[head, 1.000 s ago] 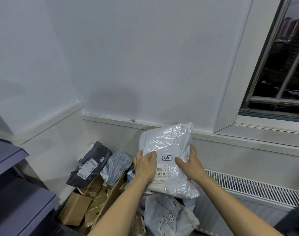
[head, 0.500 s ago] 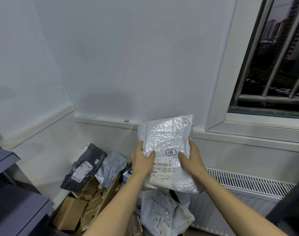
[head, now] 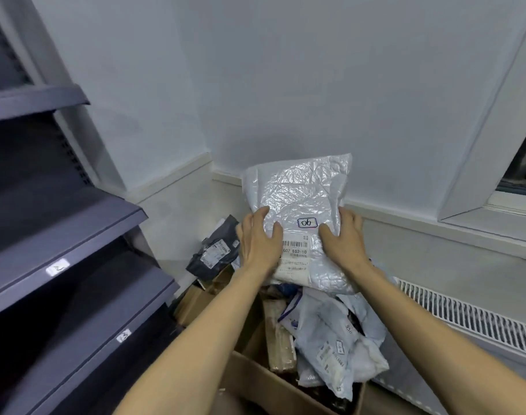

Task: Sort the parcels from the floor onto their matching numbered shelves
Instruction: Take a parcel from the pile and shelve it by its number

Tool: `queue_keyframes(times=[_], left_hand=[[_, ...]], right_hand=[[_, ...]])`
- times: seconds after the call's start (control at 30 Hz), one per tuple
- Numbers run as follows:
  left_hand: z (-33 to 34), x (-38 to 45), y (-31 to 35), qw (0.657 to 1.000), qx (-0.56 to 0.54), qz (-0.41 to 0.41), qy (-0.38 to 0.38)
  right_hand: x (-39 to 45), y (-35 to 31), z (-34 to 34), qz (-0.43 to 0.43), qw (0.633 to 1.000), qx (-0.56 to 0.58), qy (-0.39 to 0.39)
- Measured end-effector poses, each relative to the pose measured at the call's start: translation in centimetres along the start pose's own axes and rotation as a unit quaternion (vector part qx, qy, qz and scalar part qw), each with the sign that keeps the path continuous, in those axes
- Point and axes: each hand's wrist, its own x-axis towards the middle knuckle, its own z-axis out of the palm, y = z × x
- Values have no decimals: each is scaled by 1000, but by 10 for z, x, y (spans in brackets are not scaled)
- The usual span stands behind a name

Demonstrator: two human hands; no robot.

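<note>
A silver-white plastic parcel [head: 300, 199] with a shipping label and a small handwritten sticker is held up in front of the wall. My left hand [head: 257, 239] grips its left edge and my right hand [head: 344, 239] grips its right edge, thumbs on the front. Below lies a heap of parcels on the floor: a dark grey bag [head: 212, 253], white bags [head: 330, 339] and brown cardboard boxes [head: 193, 304]. At the left stands a dark grey shelf unit [head: 61, 235] with small number tags [head: 57, 268] on the shelf edges.
A white radiator grille [head: 471, 319] runs low along the right wall. A window frame [head: 495, 202] juts out at the far right. An open cardboard box [head: 273, 384] sits under my forearms. The walls meet in a corner behind the heap.
The view has swung left, bringing the shelf unit into sight and pushing the window to the edge. Both hands keep the same hold on the parcel.
</note>
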Motion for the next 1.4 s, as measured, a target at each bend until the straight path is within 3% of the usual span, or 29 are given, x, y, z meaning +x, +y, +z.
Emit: queue_keyframes(times=[0.43, 0.87, 1.03, 1.4], left_hand=[[-181, -165, -39, 972, 43, -124, 193], [-384, -423, -98, 868, 137, -285, 384], [-453, -520, -116, 828, 170, -321, 426], [-583, -688, -142, 808, 138, -342, 460]], right_hand=[[-114, -85, 83, -160, 960, 28, -227], [-389, -208, 197, -251, 844, 99, -463], [-500, -233, 241, -270, 811, 111, -506], [-695, -287, 311, -272, 780, 107, -554]])
